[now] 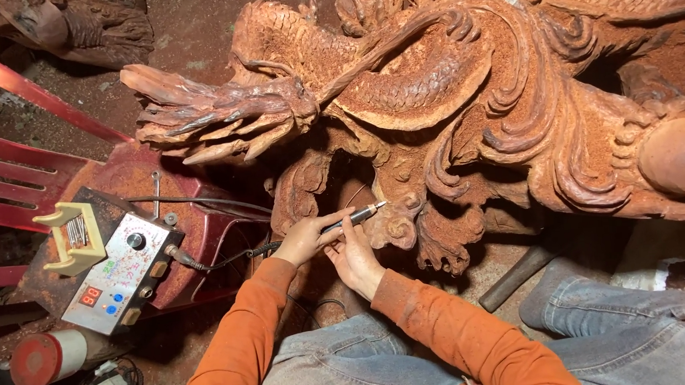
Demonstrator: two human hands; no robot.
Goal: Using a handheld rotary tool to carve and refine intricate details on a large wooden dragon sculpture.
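A large reddish-brown wooden dragon carving lies across the floor in front of me, coated in sawdust. My left hand grips a slim pen-like rotary handpiece, index finger stretched along it. My right hand sits just below, palm up, fingers closed around the same handpiece. The tool's tip touches a curled scroll on the carving's lower edge. A black coiled cord runs from the handpiece to a control box. Both sleeves are orange.
The control box, with a knob and a red display, sits on a red plastic chair at left, beside a yellow holder of burrs. A red-and-white can stands lower left. A wooden handle lies by my jeans-clad knee.
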